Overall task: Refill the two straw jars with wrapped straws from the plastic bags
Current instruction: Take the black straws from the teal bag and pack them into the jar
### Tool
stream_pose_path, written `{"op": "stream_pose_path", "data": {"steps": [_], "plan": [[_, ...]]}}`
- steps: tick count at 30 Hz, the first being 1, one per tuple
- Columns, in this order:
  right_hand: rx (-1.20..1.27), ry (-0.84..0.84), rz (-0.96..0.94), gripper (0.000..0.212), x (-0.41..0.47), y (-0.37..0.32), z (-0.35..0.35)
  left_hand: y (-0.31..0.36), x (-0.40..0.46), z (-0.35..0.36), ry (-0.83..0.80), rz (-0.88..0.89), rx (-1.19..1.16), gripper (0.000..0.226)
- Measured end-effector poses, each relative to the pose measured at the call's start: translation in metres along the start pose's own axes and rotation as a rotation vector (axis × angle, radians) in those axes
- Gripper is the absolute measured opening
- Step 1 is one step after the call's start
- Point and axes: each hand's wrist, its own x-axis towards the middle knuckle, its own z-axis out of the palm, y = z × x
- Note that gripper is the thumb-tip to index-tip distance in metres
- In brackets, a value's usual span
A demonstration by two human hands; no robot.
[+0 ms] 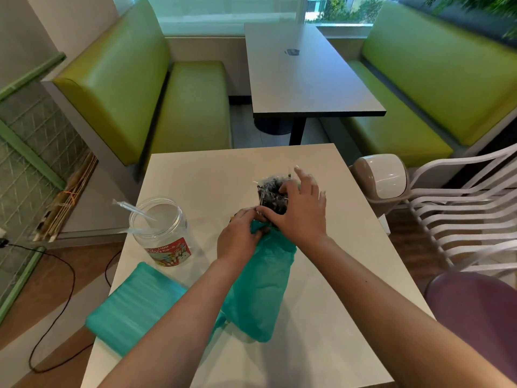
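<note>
Teal plastic is bunching under the fingers of the left hand (240,233), which are curling round the mouth of a teal bag (260,289) lying on the white table (321,317). Beside it, the right hand (300,211) is resting over a bundle of dark wrapped straws (272,196) that is poking out of the bag's open end; its thumb and palm are pressing against the bundle while the other fingers are spreading apart, two of them lifting clear above the straws. Whether those fingers are actually closing on the bundle is not something I can tell, as the wrappers and fingertips are blurring together.

Outward from the hands, both bare forearms are reaching in from the near edge of the table, the bag lying between them. To the left, a clear jar (162,231) with a red label is standing upright and open, holding one pale wrapped straw (137,210) leaning over its rim. A second teal bag (131,309) is lying flat at the near left corner. Beyond the table, green booth seats (145,102) are flanking a grey table (305,77), and a white chair (461,208) is standing to the right next to a small swing-lid bin (383,180).
</note>
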Motion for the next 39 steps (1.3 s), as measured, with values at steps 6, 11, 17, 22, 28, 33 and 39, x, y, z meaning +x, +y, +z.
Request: {"op": "stream_pose_path", "data": {"steps": [6,11,17,22,28,33,39], "plan": [[0.169,-0.124,-0.013,0.058,0.007,-0.004,0.000,-0.001,0.000,0.001,0.019,0.008,0.037,0.017],[0.352,-0.067,-0.109,0.038,0.016,0.004,-0.008,0.001,0.001,0.000,0.032,0.004,0.040,0.012],[0.322,0.040,-0.131,0.039,0.011,0.007,-0.005,0.004,0.001,0.000,0.039,0.009,0.040,0.012],[0.191,-0.011,-0.203,0.045,-0.003,0.012,0.005,0.004,0.000,-0.001,0.030,0.001,0.064,0.015],[0.171,0.020,-0.136,0.042,-0.001,0.008,0.003,0.005,0.002,0.000,0.031,-0.005,0.057,0.013],[0.171,0.132,-0.125,0.034,0.003,0.003,-0.006,0.006,0.002,-0.002,0.027,-0.013,0.065,0.015],[0.172,0.014,-0.146,0.033,-0.002,0.005,-0.003,0.007,0.003,-0.004,0.005,-0.023,0.036,0.016]]}}
